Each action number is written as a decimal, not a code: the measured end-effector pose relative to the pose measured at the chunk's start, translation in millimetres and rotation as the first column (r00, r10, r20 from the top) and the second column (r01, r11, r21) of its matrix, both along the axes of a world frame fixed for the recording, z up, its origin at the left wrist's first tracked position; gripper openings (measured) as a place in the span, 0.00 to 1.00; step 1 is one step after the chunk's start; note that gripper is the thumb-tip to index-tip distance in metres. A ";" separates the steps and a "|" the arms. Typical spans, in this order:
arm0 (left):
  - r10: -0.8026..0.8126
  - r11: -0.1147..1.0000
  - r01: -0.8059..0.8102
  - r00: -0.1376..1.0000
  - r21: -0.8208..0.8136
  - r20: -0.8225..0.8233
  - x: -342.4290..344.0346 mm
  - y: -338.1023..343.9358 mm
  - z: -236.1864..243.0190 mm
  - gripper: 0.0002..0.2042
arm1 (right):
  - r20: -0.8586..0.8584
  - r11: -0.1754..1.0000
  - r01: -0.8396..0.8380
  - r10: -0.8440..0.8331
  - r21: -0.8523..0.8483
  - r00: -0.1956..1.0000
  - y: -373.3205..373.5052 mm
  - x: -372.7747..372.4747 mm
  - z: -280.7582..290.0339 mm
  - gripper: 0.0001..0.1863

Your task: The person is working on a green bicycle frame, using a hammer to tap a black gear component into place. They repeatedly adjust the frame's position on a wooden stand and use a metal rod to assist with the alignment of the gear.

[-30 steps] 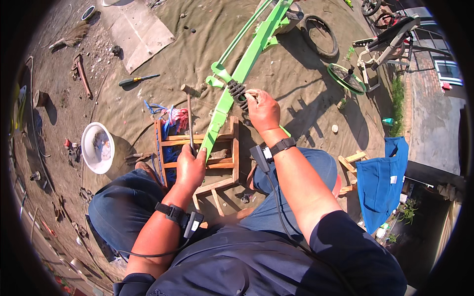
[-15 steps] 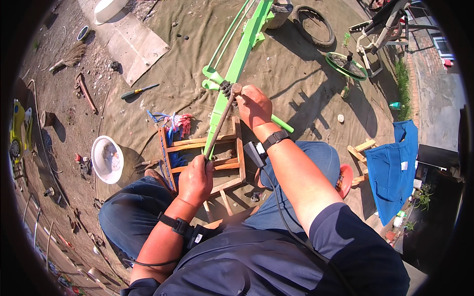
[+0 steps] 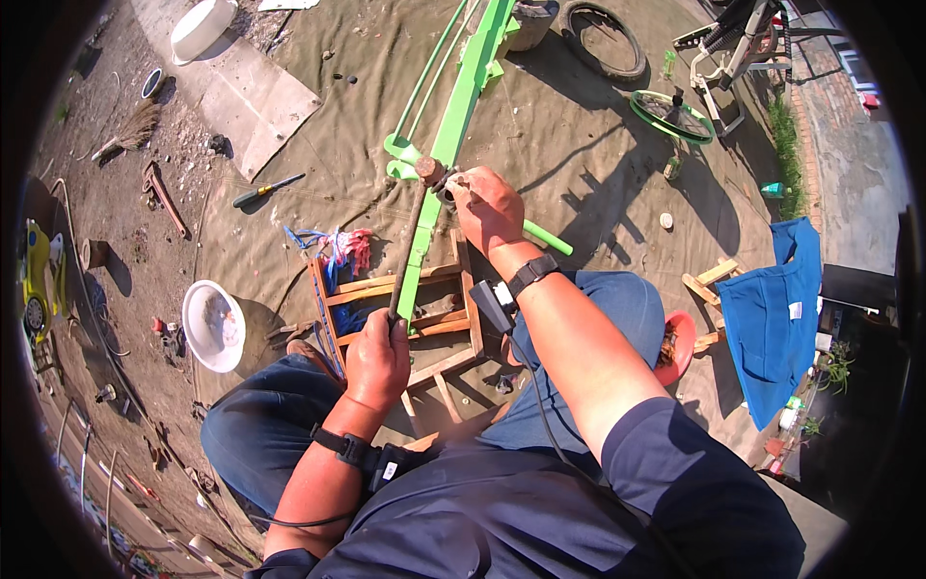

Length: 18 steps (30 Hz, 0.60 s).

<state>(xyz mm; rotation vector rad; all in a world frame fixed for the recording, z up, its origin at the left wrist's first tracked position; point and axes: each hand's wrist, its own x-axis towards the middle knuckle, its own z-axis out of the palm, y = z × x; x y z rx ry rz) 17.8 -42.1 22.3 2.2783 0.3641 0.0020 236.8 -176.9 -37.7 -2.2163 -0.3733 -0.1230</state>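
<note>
My left hand (image 3: pixel 377 359) is closed round the lower end of a hammer (image 3: pixel 413 241) with a slim dark handle and a rusty round head. The hammer head lies over a light green bicycle frame (image 3: pixel 451 135), beside its forked green end. Just right of the head, my right hand (image 3: pixel 490 210) is closed with its fingertips pinched against the frame. A small dark part (image 3: pixel 445 183) shows at those fingertips; what they hold is mostly hidden. The frame's lower end reaches over a low wooden stool frame (image 3: pixel 468 289) between my legs.
At left stand a white basin (image 3: pixel 214 326), a screwdriver (image 3: pixel 268 190) and a rusty pipe wrench (image 3: pixel 166 200). Beyond right lie a tire (image 3: pixel 604 41) and a green-rimmed wheel (image 3: pixel 672 117). A blue cloth (image 3: pixel 772 323) hangs on a wooden stool by a red bowl (image 3: pixel 678 347).
The hammer head has shifted left, away from my right hand and over the green frame. The handle now stands steeper. My right hand has moved slightly left.
</note>
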 end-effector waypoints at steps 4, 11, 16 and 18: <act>-0.036 0.999 0.035 0.999 0.028 0.020 -1.2 -2.4 -7.3 0.08 | 0.071 0.989 -0.011 0.021 -0.147 0.997 -0.3 2.5 -1.1 0.05; -0.040 0.999 0.040 0.999 0.023 0.018 -1.7 -2.5 -7.2 0.08 | -0.173 0.995 0.095 -0.101 -0.038 0.980 3.7 2.3 2.6 0.08; -0.001 1.000 0.001 1.000 -0.009 -0.010 0.5 -2.8 -4.4 0.06 | -0.118 0.996 0.051 -0.042 0.075 0.992 2.3 -1.2 2.4 0.07; 0.002 1.000 -0.003 1.000 -0.009 -0.027 0.3 -2.1 -5.8 0.06 | -0.052 0.999 0.031 -0.031 -0.011 0.998 -0.5 0.7 -3.0 0.07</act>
